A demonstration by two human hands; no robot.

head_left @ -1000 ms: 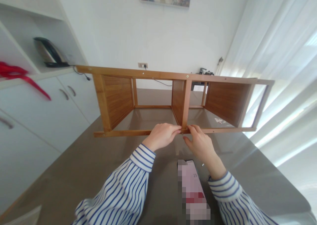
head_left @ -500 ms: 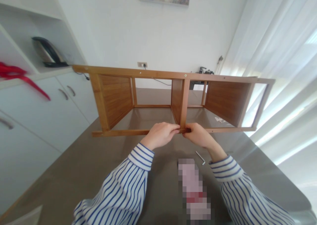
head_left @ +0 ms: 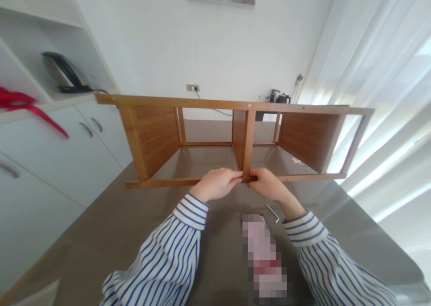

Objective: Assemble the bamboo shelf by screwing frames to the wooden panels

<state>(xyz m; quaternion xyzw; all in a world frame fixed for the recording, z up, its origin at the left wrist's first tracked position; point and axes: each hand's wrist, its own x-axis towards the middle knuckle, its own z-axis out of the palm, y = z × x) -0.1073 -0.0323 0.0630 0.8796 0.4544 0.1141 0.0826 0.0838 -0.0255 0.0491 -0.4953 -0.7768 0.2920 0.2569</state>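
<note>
A wooden shelf unit (head_left: 247,139) lies on its side, with its slatted panels standing upright between long rails. My left hand (head_left: 215,184) is closed on the near lower rail, just left of where the middle panel meets it, fingers pressed together. On the other side of that joint, my right hand (head_left: 267,184) grips the same rail with curled fingers. The joint itself is partly hidden by both hands. Closer to me, a silver hex key (head_left: 273,213) lies on the brown table (head_left: 222,243), near my right wrist.
A pixelated pinkish object (head_left: 261,247) lies on the table between my forearms. White cabinets (head_left: 97,139) stand at left, with a kettle (head_left: 62,72) and a red ribbon (head_left: 30,104) on them. Sheer curtains (head_left: 387,95) hang at right.
The upper rail of the shelf unit has dipped slightly, most at its left end. Both hands keep their hold at the middle joint, shifted a touch left in view.
</note>
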